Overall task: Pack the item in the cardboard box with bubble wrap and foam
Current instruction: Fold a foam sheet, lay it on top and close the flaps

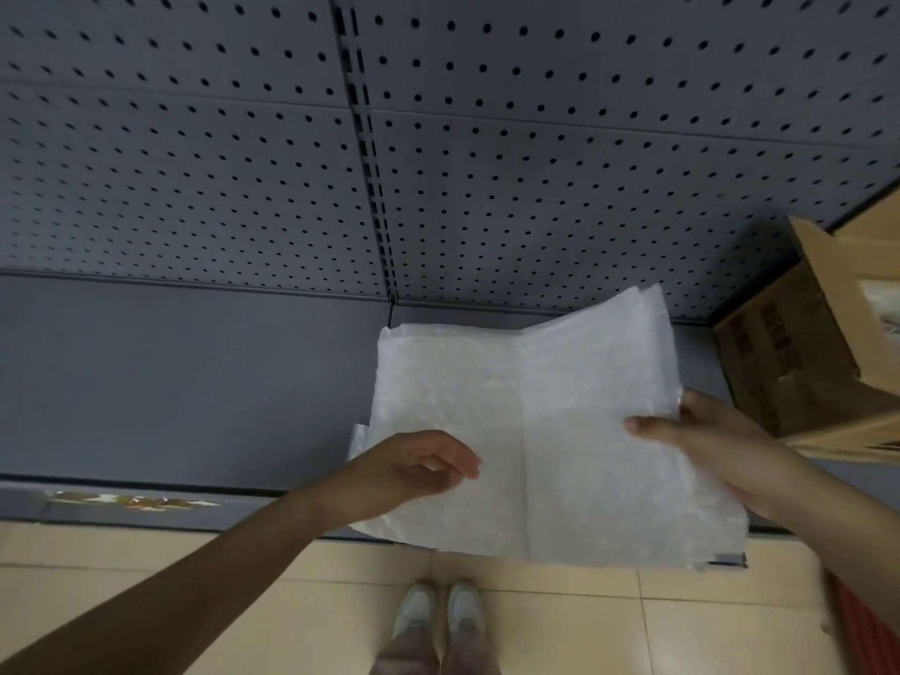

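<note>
Bubble wrap [560,431]: a pale folded stack of sheets (layers show at the edges), held over the grey shelf [195,382].
Your right hand [716,445]: clamped on the stack's right edge, thumb on top.
Your left hand [419,467]: fingers curled, resting on the stack's left part.
Cardboard box [803,353]: on the shelf, just right of the stack.
Backdrop: grey pegboard [195,138] above, tan tiled floor [243,601] and your shoes [438,611] below.

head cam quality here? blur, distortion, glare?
Head view: wide-angle bend curves the shelf edge and pegboard; dim, flat light, soft overall; box print unreadable; bubble wrap washed pale; both hands slightly smeared; no hard glare.
</note>
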`<state>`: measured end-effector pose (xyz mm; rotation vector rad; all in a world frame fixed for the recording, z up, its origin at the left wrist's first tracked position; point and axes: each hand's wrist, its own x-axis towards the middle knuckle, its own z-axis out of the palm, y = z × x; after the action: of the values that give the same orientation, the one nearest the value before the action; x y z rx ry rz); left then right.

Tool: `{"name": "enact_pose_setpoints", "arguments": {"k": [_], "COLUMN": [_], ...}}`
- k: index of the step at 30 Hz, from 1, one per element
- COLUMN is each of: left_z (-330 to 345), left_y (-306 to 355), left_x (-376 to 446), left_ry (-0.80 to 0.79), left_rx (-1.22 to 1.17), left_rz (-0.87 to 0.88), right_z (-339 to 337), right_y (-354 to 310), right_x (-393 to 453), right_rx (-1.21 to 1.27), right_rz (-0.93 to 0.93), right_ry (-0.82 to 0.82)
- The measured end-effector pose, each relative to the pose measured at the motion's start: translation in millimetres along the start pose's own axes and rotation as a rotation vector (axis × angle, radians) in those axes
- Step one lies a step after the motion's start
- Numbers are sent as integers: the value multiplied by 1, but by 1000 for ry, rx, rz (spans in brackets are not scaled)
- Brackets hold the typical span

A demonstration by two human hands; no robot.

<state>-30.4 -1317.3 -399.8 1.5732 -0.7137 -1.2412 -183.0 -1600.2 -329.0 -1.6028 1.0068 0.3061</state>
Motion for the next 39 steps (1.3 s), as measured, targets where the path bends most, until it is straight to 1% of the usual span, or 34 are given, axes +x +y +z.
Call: {"name": "enact_pose_setpoints", "arguments": {"k": [4,8,11,14,17,20,22,26,29,32,34,35,37,39], "left_z": [-1,-14,-23,-37,-52,-57,-55,-48,-43,-35,-28,-25,-18,-8], "left_y": [17,22,21,21,23,26,24,12,0,-12,-19,-21,-25,-29], "left_x": [-12,-18,-26,-38,-48,-51,-49,-38,-24,-13,-9,-7,-5,-3], "left_ry": [-6,9,68,141,165,146,93,2,-13,0,-2,-7,6,86], "left_rx": [59,31,-33,-34,-67,-104,-76,-69,-105,-137,-152,-163,-204,-262], "left_rz": [23,23,29,11,25,14,-8,-56,-85,-131,-154,-162,-171,-167], "right_z": [21,51,68,80,90,100,108,125,135,137,131,127,117,108], "right_y": [-23,-42,-48,-49,-47,-41,-37,-28,-18,-11,-8,-5,2,14], "right_x": [-17,-22,-15,-9,-4,6,14,32,44,48,46,44,43,47], "right_rx": [-69,-157,-197,-193,-158,-144,-148,-151,-154,-196,-176,-161,-176,-251], "right_rz": [-103,-165,-183,-164,-118,-76,-55,-36,-32,-89,-121,-132,-153,-160], "right_ry": [-50,-235,-293,-354,-410,-457,-474,-460,-448,-455,-422,-389,-260,-95]}}
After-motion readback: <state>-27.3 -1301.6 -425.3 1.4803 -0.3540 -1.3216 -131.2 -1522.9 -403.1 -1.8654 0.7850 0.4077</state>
